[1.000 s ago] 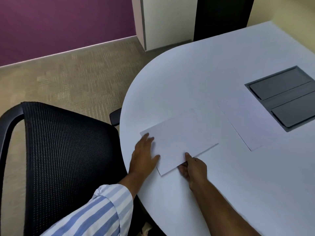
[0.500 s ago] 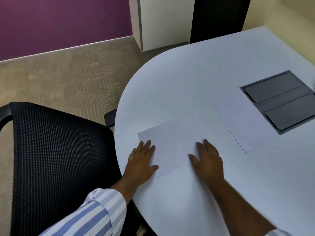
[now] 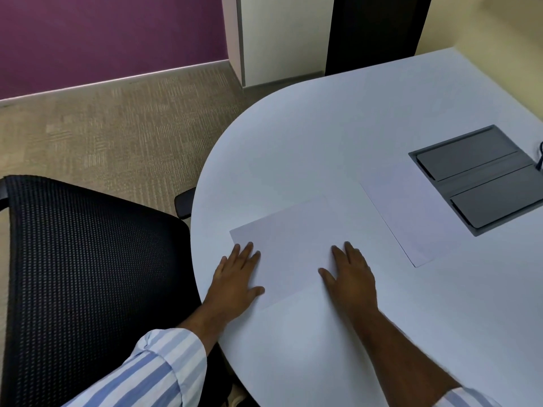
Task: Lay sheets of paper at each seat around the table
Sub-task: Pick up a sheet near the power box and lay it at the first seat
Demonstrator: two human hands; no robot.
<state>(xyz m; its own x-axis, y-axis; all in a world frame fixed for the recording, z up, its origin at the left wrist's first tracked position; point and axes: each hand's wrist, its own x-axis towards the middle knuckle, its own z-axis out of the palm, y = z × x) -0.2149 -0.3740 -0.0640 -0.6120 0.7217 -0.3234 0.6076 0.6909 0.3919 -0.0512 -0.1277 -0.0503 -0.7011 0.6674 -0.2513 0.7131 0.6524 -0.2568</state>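
Observation:
A white sheet of paper [image 3: 296, 242] lies flat on the white rounded table [image 3: 323, 136], near the edge by the black mesh chair [image 3: 88, 274]. My left hand [image 3: 238, 277] rests palm down on the sheet's near left corner, fingers spread. My right hand [image 3: 349, 274] lies flat on the sheet's near right edge, fingers apart. Neither hand grips anything. A second white sheet [image 3: 408, 218] lies flat to the right, apart from the first, next to the grey panel.
A grey cable-box lid [image 3: 482, 180] is set into the table at the right, with a dark cord [image 3: 540, 160] at the frame edge. Beige carpet [image 3: 117, 136] lies left of the table, below a purple wall [image 3: 102, 33]. A dark doorway stands at the back.
One second ago my right hand pinched the sheet's near edge, lifted slightly. Now the sheet lies flat and both hands rest open on it. The view has shifted a little.

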